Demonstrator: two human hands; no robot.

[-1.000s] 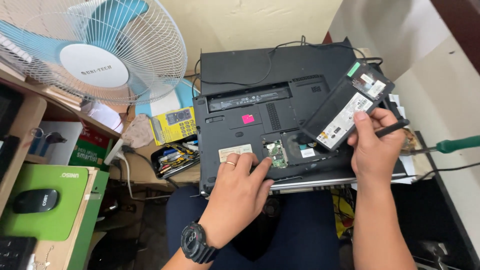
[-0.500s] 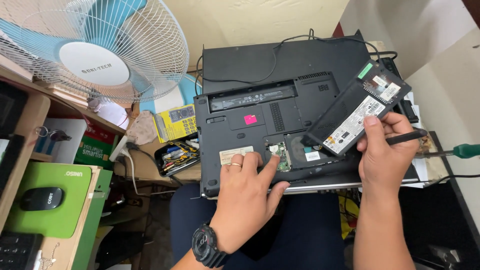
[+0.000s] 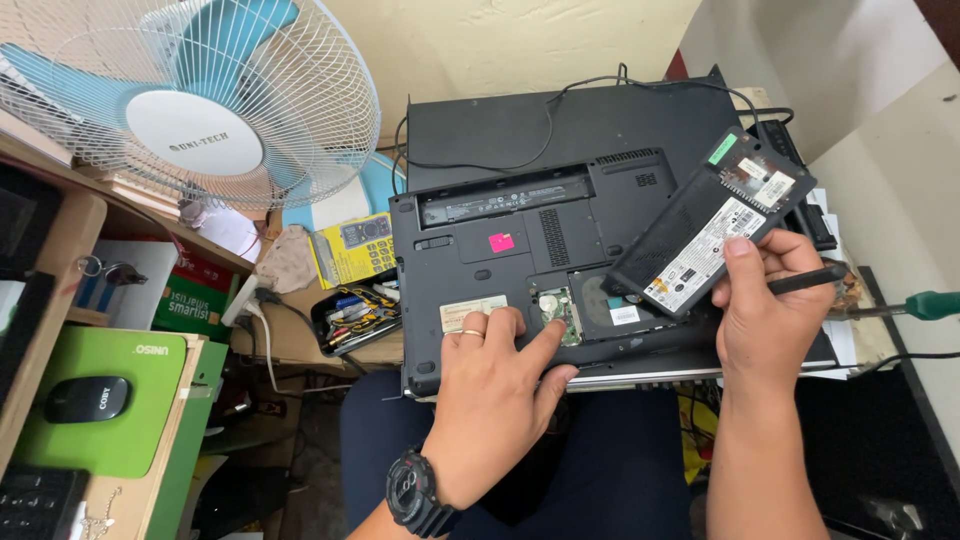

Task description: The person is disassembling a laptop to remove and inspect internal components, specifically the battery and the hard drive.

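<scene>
Two bare hands and forearms, no sleeves in view. Left hand (image 3: 497,400) has a thin ring (image 3: 472,334) on one finger, pale metal with a gold tint. Black chunky digital watch (image 3: 418,492) on the left wrist, wide ridged plastic strap, round bezel with small markings too small to read. Right hand (image 3: 770,320) bare, no ring, no watch. Dark navy trousers (image 3: 620,470) on the lap below.

pink square sticker (image 3: 501,241) on laptop underside (image 3: 470,260); yellow package (image 3: 352,246) beside
</scene>
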